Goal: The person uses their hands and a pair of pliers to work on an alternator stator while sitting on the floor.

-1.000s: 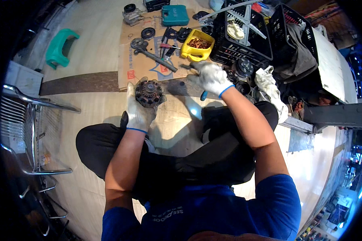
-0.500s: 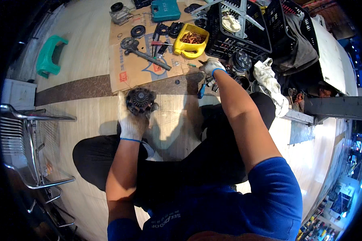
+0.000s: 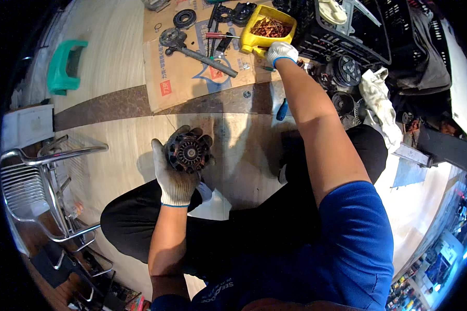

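Observation:
My left hand (image 3: 177, 176), in a soiled white knit glove, is palm up with its fingers curled round a dark, round alternator part (image 3: 191, 151). A ring of radial slots and a shiny central hub face up. My right hand (image 3: 283, 52), also gloved, is closed at the near right corner of a cut-open yellow jug (image 3: 249, 43), beside its handle. Its fingertips are largely hidden, and I cannot make out what they hold. Coppery scraps (image 3: 270, 28) lie in the jug.
Flattened cardboard (image 3: 161, 67) carries a long metal shaft with a round head (image 3: 205, 61), a black ring (image 3: 184, 18) and a red-handled screwdriver (image 3: 218, 36). A blue handle (image 3: 282, 110) lies by my right forearm. Black crates (image 3: 316, 46), pulleys (image 3: 346, 71) and a white cloth (image 3: 377, 101) crowd the right.
My right hand has gone from the loose parts by the crate to the jug's edge. My left hand has turned and drawn the alternator part nearer. The view has shifted.

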